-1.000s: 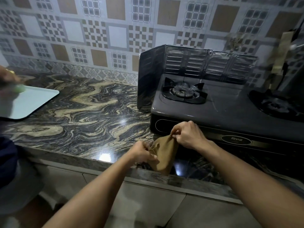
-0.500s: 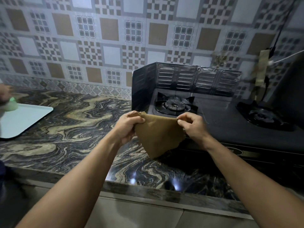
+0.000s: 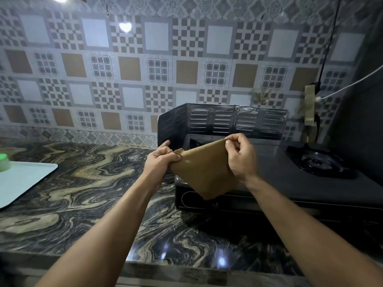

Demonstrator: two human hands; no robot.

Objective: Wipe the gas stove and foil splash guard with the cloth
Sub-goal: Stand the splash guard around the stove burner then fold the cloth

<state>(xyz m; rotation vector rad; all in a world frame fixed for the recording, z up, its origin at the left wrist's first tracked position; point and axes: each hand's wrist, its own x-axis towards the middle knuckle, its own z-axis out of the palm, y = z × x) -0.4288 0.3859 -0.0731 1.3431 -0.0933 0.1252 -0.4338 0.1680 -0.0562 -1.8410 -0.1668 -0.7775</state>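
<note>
A tan cloth [image 3: 204,172] hangs spread between my two hands above the front left corner of the dark gas stove [image 3: 279,183]. My left hand [image 3: 160,159] grips its left corner and my right hand [image 3: 238,156] pinches its upper right edge. The cloth hides the left burner. The right burner [image 3: 320,162] shows at the far right. The foil splash guard [image 3: 228,121] stands folded around the stove's back and left side, just behind my hands.
The stove sits on a swirled dark marble counter [image 3: 93,183] against a patterned tile wall. A pale tray [image 3: 22,181] with a green object [image 3: 4,161] lies at the far left. A black cord and white cable [image 3: 352,81] hang by the wall at right.
Both hands have lifted the cloth from the counter's front edge up over the stove and spread it open. The view has tilted upward toward the wall.
</note>
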